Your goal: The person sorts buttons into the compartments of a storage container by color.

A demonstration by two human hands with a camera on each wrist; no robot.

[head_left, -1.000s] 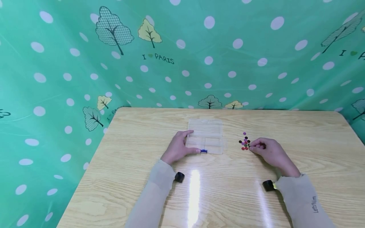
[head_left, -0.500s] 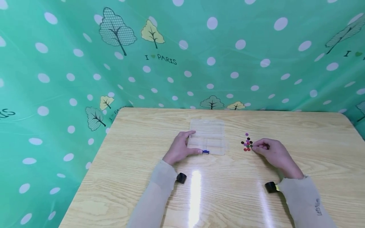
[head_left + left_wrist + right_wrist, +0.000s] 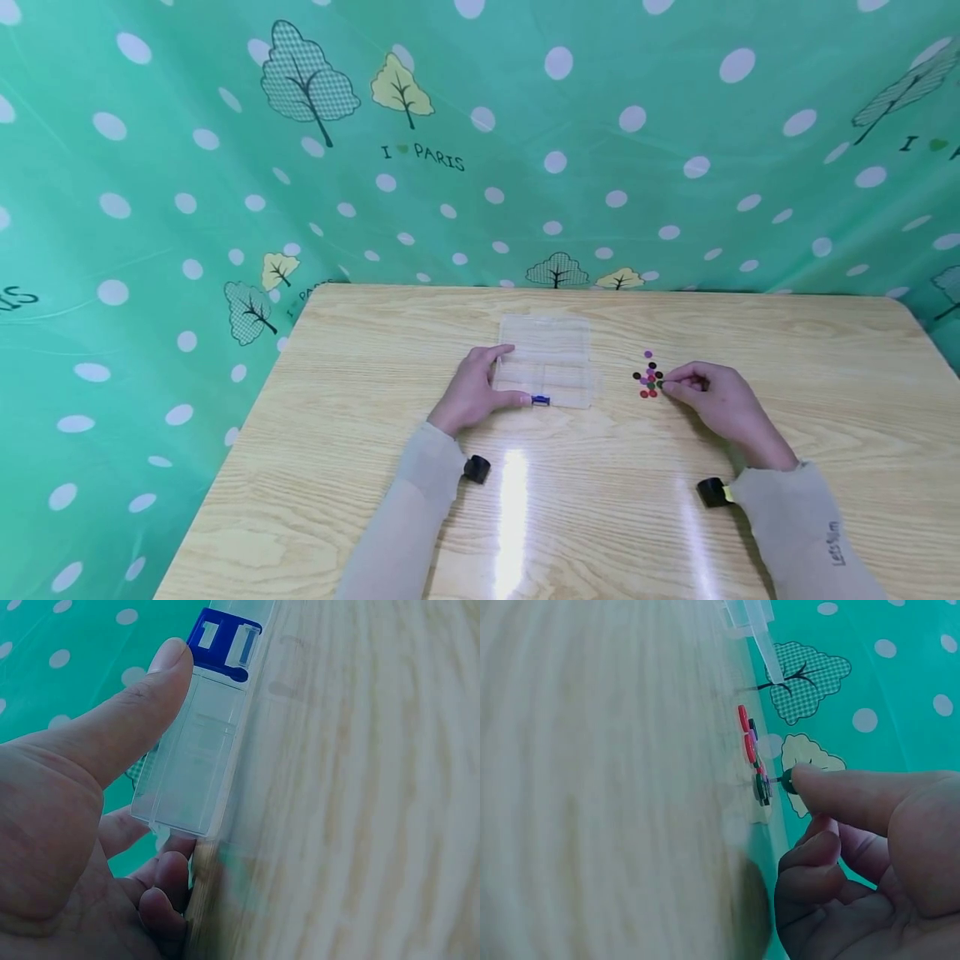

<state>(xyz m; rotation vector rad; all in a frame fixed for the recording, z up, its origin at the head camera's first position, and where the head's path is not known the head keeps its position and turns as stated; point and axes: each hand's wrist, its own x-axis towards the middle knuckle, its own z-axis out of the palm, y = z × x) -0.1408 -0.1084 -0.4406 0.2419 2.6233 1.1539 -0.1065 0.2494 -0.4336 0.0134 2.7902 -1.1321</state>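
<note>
A polka-dot curtain (image 3: 517,92) hangs behind a wood-grain table (image 3: 300,467). On it lies an open, clear plastic compartment box (image 3: 551,340); the left hand (image 3: 474,390) grips its left end, thumb at the blue latch (image 3: 219,645). Right of the box, the right hand (image 3: 717,402) pinches a dark green disc (image 3: 787,781) beside coloured discs (image 3: 749,748).

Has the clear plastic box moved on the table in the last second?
No, the clear plastic box shows no visible shift either way against the tree print directly behind it.
</note>
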